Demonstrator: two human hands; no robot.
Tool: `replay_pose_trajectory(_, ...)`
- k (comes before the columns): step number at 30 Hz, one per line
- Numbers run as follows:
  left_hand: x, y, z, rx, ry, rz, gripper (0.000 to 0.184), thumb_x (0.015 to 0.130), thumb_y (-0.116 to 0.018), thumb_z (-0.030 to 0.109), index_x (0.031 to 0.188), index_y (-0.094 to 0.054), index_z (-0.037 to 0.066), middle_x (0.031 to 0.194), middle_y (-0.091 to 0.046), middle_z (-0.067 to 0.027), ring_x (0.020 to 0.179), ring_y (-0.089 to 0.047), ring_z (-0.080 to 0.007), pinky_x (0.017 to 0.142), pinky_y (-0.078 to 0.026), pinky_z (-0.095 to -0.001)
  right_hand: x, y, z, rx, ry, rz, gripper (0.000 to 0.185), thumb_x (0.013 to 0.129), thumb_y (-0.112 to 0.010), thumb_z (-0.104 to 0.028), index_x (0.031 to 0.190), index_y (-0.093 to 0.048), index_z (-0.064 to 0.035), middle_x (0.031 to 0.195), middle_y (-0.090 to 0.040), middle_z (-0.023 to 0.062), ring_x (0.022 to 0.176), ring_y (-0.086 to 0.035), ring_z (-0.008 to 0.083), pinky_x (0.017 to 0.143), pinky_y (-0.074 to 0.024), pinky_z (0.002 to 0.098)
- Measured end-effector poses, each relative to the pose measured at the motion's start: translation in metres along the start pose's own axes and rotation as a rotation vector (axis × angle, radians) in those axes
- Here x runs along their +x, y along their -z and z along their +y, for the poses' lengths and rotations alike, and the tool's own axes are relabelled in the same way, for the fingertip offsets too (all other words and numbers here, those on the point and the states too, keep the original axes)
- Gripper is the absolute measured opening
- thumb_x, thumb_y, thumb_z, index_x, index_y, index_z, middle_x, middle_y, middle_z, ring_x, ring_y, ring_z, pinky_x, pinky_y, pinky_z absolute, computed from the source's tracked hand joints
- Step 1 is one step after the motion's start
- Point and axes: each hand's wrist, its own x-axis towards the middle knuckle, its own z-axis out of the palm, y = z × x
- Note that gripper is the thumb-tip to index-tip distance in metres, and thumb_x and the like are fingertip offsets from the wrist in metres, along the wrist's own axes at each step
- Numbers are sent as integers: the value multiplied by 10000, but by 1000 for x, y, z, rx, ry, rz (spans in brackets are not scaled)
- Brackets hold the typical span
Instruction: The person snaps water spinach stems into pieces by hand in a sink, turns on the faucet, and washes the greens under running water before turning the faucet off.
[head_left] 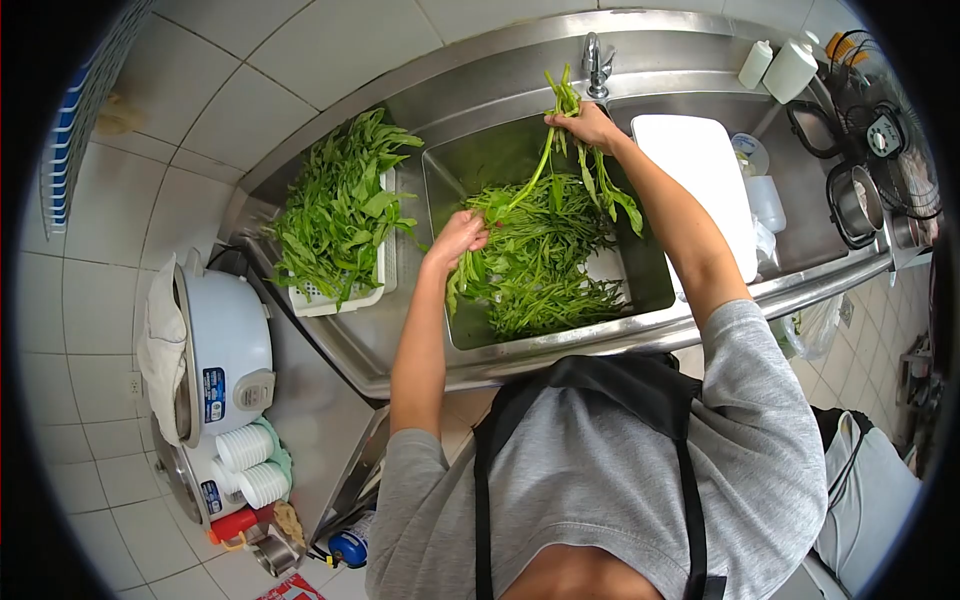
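Note:
Leafy green stalks (540, 260) fill much of the steel sink basin (660, 262). My right hand (588, 125), near the faucet, is closed round a bunch of long green stems whose leaves hang down over the basin. At the basin's left side my left hand (461, 236) is closed on green stems, and one long stem stretches between the two hands. More leafy greens (340, 205) are heaped on a white perforated tray (388, 240) left of the basin.
A chrome faucet (597, 68) stands behind the basin. To its right lie a white board (690, 180), white bottles (790, 70) and a metal pot (858, 200). At the left are a large rice cooker (232, 330) and stacked white cups (245, 447).

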Motion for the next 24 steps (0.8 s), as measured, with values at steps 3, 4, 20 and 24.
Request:
replay_pose_trajectory(3,-1,0,0,6,-15,-3,284,906,-417,258,854,-552,13,539,-287,78,433,-261,-34,406,-203,-202,-1,-1,-1,8,15,10,250,763,-663,-294,803,-577,-63,652,-595,13,459,-432,50,417,-321,222)
replay_pose_trajectory(4,-3,-1,2,12,-24,-8,285,907,-427,266,859,-553,15,542,-289,79,435,-261,-32,404,-202,-200,-2,-1,-2,8,24,16,250,763,-662,-294,805,-578,-63,653,-598,15,457,-433,49,416,-320,221)
replay_pose_trajectory(20,-13,-6,13,32,4,-44,300,911,-425,285,907,-566,20,537,-293,86,434,-269,-26,405,-208,-186,-12,0,-22,168,8,7,334,712,-682,-330,795,-606,-15,641,-602,42,489,-484,90,453,-381,252)
replay_pose_trajectory(24,-13,-9,16,111,32,-31,334,908,-423,308,943,-599,26,522,-315,80,437,-282,-35,424,-229,-196,-7,1,-25,124,32,8,329,708,-673,-328,743,-612,-7,603,-573,40,484,-485,95,456,-389,265)
